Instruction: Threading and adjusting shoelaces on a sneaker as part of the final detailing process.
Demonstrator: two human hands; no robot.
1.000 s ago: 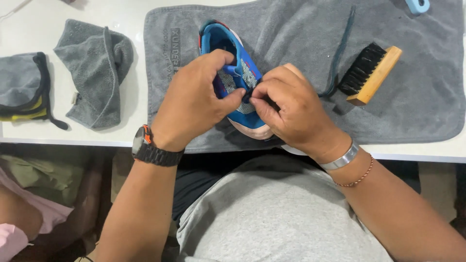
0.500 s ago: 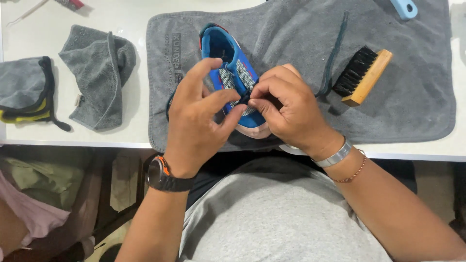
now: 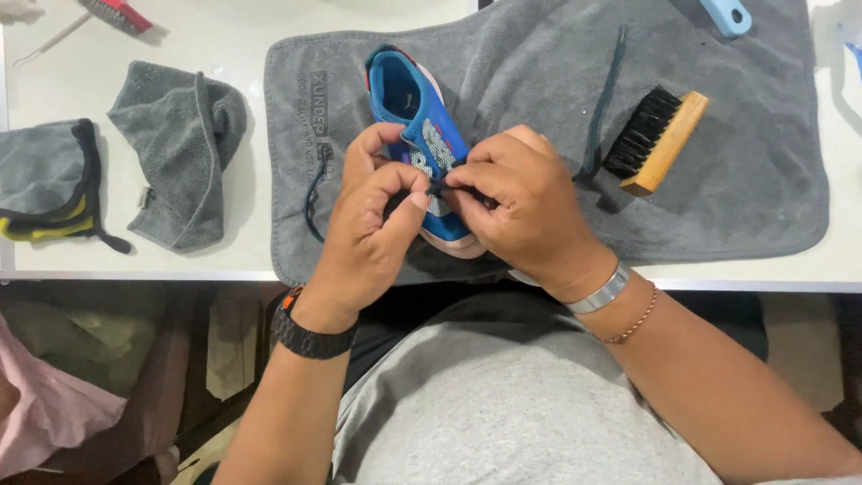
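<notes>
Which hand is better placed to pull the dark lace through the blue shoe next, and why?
Probably the right hand: its fingertips pinch the dark lace over the blue shoe. The left hand wraps the shoe's side, steadying it on the grey towel.

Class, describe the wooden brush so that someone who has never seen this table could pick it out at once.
Start at the large grey towel spread on the white table. Right of the blue shoe that both hands work on lies the wooden brush, alone in its pale wood block and black bristles.
</notes>
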